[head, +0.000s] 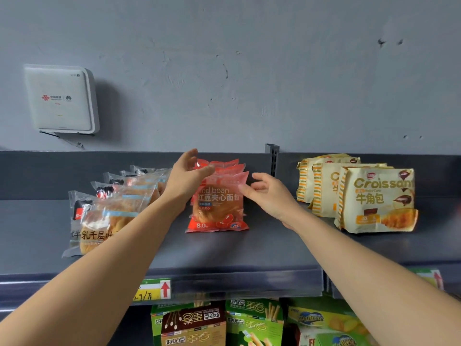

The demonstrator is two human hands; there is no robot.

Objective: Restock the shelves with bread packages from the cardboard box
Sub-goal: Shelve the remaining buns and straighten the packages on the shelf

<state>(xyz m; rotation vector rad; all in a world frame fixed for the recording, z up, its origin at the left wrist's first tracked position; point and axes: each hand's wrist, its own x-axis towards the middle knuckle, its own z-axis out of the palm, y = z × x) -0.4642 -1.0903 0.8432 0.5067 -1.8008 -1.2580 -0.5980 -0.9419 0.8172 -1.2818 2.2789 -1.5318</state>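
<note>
Left hand point(188, 178) and right hand point(270, 194), relaxed, flank red bean packs point(218, 211) beside croissant bags point(376, 203)

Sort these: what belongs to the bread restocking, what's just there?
Job: red plastic red-bean bread packets, clear plastic toast packets, cream croissant bags, dark grey shelf, left hand, right hand.
Bystanders: white plastic wall box, green cardboard snack boxes, yellow price tag.

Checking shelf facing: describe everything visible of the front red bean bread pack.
The front red bean bread pack is a glossy red plastic wrapper with white lettering, an 8.0 mark and a bun showing through. It stands upright on the dark shelf, heading a row of like packs. The left hand reaches over its top; the right hand touches its right edge with its fingers.
</note>
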